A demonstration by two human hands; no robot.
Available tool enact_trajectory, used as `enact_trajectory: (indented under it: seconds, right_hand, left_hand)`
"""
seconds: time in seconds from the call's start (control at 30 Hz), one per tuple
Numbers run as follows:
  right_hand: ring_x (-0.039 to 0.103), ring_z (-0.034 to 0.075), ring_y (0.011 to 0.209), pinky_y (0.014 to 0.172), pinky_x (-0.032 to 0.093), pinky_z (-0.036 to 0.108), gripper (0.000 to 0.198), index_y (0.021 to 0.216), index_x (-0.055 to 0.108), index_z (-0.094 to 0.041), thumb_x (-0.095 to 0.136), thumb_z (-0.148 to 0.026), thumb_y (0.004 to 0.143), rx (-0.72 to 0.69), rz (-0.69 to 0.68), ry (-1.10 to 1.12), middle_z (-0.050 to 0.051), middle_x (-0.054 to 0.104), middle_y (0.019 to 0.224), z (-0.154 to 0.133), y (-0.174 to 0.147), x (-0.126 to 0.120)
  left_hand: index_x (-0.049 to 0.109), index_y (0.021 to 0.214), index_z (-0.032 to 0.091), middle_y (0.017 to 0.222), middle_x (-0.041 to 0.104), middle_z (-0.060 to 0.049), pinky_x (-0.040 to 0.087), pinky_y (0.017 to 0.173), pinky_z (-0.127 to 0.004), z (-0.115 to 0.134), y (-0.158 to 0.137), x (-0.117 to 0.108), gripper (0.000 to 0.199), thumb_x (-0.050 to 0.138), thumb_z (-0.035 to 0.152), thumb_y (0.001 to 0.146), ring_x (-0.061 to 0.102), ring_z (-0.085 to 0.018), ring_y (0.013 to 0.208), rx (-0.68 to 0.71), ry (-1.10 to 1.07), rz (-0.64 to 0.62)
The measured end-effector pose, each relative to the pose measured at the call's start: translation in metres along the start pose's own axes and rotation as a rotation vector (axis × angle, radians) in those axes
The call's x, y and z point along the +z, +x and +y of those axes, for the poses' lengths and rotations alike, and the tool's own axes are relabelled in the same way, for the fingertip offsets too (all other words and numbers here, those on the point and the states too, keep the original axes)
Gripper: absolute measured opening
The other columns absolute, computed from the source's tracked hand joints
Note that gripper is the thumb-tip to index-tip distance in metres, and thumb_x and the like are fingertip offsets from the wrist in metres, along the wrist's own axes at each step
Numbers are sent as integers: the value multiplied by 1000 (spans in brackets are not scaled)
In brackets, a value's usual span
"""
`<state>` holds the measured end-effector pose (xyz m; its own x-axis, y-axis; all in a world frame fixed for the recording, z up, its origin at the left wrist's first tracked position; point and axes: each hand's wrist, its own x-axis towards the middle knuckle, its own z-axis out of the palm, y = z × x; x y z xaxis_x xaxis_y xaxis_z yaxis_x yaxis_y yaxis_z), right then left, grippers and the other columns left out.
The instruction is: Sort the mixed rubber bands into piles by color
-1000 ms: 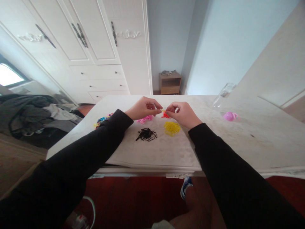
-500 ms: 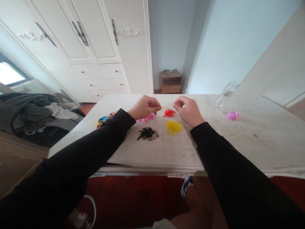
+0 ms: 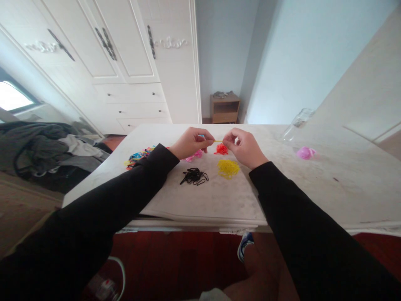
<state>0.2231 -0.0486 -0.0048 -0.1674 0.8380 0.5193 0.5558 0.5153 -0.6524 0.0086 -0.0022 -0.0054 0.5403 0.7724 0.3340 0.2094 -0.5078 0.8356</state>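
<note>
So I'm standing here watching, and the left hand [image 3: 191, 143] and right hand [image 3: 246, 146] are each pinching one end of a tiny yellow band [image 3: 218, 141], thumbs and fingers pressed together, with the band held just above the surface [image 3: 206, 205] in the small gap between them. Right below those fingers sits a red pile [image 3: 222, 149], and nearer the person's body from there is a yellow pile [image 3: 228, 168] of thin loops. A pink pile [image 3: 194, 156] is half hidden under the left fingers, and a black pile [image 3: 194, 177] lies on the body side of them. Way off left of the fingers there's a multicolored pile [image 3: 137, 157], partly blocked by the sleeve [image 3: 150, 173]. Well right of the right fingers: a pink lump [image 3: 305, 153] and, farther back, a clear container [image 3: 296, 126].
</note>
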Motion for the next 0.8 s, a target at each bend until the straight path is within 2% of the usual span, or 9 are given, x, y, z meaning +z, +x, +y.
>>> enact_trajectory:
  seconds: [0.23, 0.57, 0.7, 0.8]
  right_hand:
    - [49, 14, 66, 66, 37, 32, 5, 67, 62, -18, 64, -17, 72, 32, -25, 37, 1, 60, 68, -1, -1, -7]
    - [38, 12, 60, 61, 28, 32, 7, 55, 47, -20, 50, -19, 62, -24, -317, 96, -3, 43, 56, -2, -3, -16]
    - [36, 12, 58, 59, 26, 32, 10, 53, 44, -21, 47, -21, 62, 12, -419, 108, -4, 38, 54, -1, -5, -15]
    - [35, 12, 57, 59, 24, 32, 12, 51, 46, -20, 47, -21, 63, -4, -390, 66, -3, 39, 53, 0, -6, -15]
  left_hand:
    - [72, 85, 15, 69, 68, -3, 50, 50, -23, -4, 1, 0, 7, 72, 21, 84, 63, -10, 54, -29, -21, 36]
    - [72, 84, 15, 66, 67, -2, 50, 49, -23, -2, 0, 0, 9, 74, 24, 83, 63, -11, 54, -34, 2, 40]
    - [72, 84, 16, 64, 66, -2, 48, 49, -23, -2, -1, 1, 11, 74, 26, 83, 63, -11, 53, -35, 20, 35]
    - [71, 84, 16, 63, 66, -2, 47, 48, -23, -2, -1, 1, 9, 73, 25, 83, 62, -11, 52, -31, 22, 38]
